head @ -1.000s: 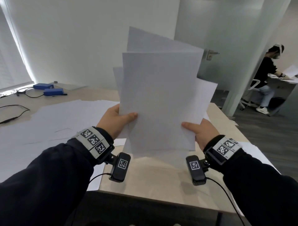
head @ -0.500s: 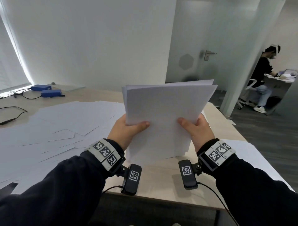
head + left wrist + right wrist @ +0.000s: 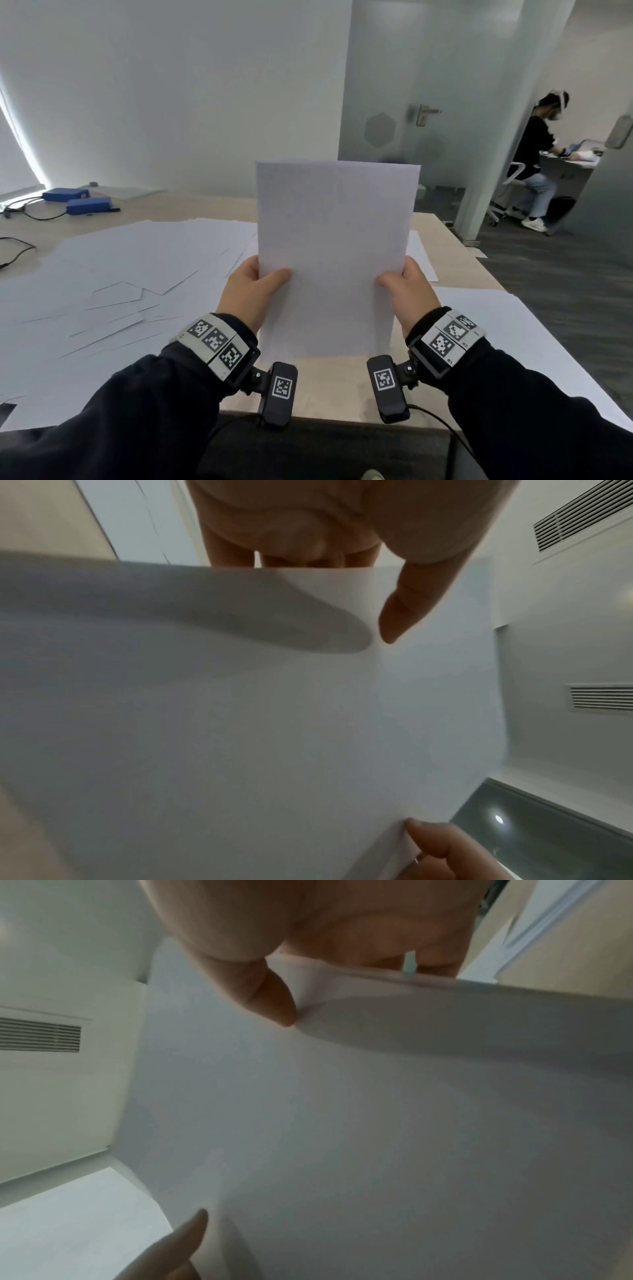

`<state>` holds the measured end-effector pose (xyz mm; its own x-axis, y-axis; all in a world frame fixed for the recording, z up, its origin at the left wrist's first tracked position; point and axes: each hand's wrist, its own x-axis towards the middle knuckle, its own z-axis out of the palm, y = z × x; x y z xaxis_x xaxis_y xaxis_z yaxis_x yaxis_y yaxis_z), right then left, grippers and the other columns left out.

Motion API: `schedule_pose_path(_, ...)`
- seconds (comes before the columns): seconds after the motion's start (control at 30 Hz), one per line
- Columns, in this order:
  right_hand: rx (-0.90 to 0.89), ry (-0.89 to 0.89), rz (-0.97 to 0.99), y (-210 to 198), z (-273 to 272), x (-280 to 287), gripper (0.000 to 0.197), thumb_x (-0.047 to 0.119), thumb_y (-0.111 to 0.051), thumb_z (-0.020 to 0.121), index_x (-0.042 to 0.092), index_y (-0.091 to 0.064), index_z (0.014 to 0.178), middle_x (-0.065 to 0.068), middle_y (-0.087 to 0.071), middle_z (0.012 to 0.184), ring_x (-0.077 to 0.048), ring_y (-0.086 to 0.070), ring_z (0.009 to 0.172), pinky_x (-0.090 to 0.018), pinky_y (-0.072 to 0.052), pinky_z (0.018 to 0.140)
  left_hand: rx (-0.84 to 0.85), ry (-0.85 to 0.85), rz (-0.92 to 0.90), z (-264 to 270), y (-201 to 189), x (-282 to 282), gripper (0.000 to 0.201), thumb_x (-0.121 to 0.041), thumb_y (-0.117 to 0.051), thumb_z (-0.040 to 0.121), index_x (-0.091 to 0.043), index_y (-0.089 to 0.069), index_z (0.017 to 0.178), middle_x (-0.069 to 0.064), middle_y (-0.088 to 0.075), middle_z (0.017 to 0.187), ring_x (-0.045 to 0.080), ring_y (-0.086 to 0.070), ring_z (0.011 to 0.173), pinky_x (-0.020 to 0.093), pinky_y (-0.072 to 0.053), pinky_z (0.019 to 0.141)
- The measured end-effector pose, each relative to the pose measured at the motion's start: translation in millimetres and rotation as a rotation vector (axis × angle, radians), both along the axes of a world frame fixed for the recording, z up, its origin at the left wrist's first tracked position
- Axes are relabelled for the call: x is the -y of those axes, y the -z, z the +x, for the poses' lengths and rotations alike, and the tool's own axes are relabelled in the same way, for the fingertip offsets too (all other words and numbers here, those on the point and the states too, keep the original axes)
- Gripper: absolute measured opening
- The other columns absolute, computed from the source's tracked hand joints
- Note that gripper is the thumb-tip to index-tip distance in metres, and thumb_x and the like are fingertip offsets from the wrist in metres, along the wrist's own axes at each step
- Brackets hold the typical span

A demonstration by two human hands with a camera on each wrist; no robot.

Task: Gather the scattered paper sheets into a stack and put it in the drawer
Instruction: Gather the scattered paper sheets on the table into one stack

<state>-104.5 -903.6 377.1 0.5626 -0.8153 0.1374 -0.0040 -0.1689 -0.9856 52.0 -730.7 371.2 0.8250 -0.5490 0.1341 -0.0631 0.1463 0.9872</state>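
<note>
Squared since a second ago, the fanned stack (image 3: 334, 253) now stands upright on the bench (image 3: 455, 246). Left hand (image 3: 245, 294) and right hand (image 3: 409, 296) pinch its sides, thumbs in front. Loose sheets (image 3: 130, 274) remain; drawer unseen. A slack pinch would probably re-fan it.

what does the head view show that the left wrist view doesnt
Only the head view shows the loose sheets spread over the table, two blue boxes at its far left, and a seated person beyond the doorway. Only the left wrist view shows the ceiling vents and the left hand's fingers behind the paper. Both show the paper stack held upright, the left hand and right hand pinching its side edges with thumbs in front.
</note>
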Motion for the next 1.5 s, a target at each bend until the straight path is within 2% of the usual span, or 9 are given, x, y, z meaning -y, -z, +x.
schedule_pose_path(0.13,-0.036,0.005,-0.021,0,-9,-4,0.03,0.012,-0.052,0.081,0.027,-0.063,0.104,0.002,-0.072,0.102,-0.022,-0.068,0.098,-0.052,-0.053,0.093,0.0,0.017,0.016,-12,1,5,0.014,-0.018,-0.066,0.089,-0.025,-0.07,0.101,-0.004,-0.077,0.096,0.022,-0.072,0.092,0.041,-0.057,0.085)
schedule_pose_path(0.4,-0.117,0.057,0.019,19,-49,-12,0.035,0.009,-0.05,0.076,0.026,-0.061,0.104,-0.007,-0.071,0.102,-0.028,-0.068,0.096,-0.051,-0.053,0.091,0.037,0.067,0.145,-36,19,17,0.022,-0.025,-0.058,0.081,-0.02,-0.07,0.099,0.003,-0.074,0.097,0.027,-0.069,0.098,0.049,-0.055,0.09)
schedule_pose_path(0.53,-0.191,0.048,0.021,25,-65,-11,0.04,0.004,-0.047,0.079,0.026,-0.059,0.11,0.0,-0.07,0.103,-0.021,-0.067,0.096,-0.039,-0.054,0.087,0.052,0.073,0.245,-49,25,21,0.02,-0.013,-0.051,0.093,-0.015,-0.071,0.092,0.005,-0.075,0.092,0.027,-0.069,0.092,0.049,-0.054,0.091)
schedule_pose_path(0.77,-0.124,0.223,-0.048,4,-122,16,0.044,-0.003,-0.048,0.085,0.028,-0.055,0.115,0.003,-0.072,0.098,-0.018,-0.07,0.087,-0.038,-0.056,0.081,0.113,0.224,0.24,-89,7,56,0.026,-0.014,-0.053,0.089,-0.03,-0.062,0.106,-0.005,-0.074,0.102,0.022,-0.07,0.094,0.046,-0.056,0.087)
schedule_pose_path(0.9,-0.197,0.351,-0.111,7,-175,39,0.049,-0.003,-0.049,0.086,0.031,-0.054,0.121,0.006,-0.072,0.096,-0.016,-0.071,0.082,-0.037,-0.057,0.075,0.238,0.397,0.345,-131,14,87,0.037,-0.017,-0.057,0.09,-0.034,-0.049,0.122,-0.008,-0.07,0.105,0.017,-0.07,0.089,0.035,-0.058,0.067)
schedule_pose_path(1.03,-0.291,0.456,-0.129,15,-224,65,0.051,-0.001,-0.053,0.086,0.03,-0.056,0.127,0.008,-0.071,0.096,-0.013,-0.07,0.085,-0.033,-0.057,0.075,0.281,0.494,0.373,-168,19,114,0.055,-0.014,-0.063,0.087,-0.041,-0.04,0.129,-0.009,-0.072,0.098,0.012,-0.07,0.081,0.027,-0.057,0.061)
schedule_pose_path(1.17,-0.441,0.511,-0.129,28,-252,90,0.041,0.003,-0.056,0.084,0.021,-0.068,0.12,0.007,-0.071,0.102,-0.013,-0.067,0.097,-0.03,-0.052,0.086,0.375,0.542,0.479,-189,29,134,0.074,-0.016,-0.064,0.085,-0.036,-0.03,0.148,-0.007,-0.067,0.103,0.013,-0.066,0.09,0.022,-0.05,0.069)
schedule_pose_path(1.3,-0.519,0.52,-0.126,42,-261,107,0.035,0.004,-0.06,0.086,0.016,-0.07,0.118,-0.001,-0.07,0.107,-0.018,-0.065,0.103,-0.031,-0.049,0.094,0.488,0.589,0.632,-196,40,141,0.052,-0.027,-0.065,0.089,-0.03,-0.05,0.139,-0.005,-0.062,0.126,0.015,-0.059,0.11,0.027,-0.044,0.101)
schedule_pose_path(1.5,-0.511,0.559,-0.124,46,-266,101,0.024,0.023,-0.059,0.089,0.025,-0.069,0.111,0.008,-0.068,0.107,-0.016,-0.062,0.104,-0.034,-0.048,0.094,0.51,0.538,0.621,-189,37,129,0.033,-0.039,-0.062,0.091,-0.032,-0.056,0.123,-0.008,-0.052,0.084,0.007,-0.054,0.072,0.021,-0.039,0.063)
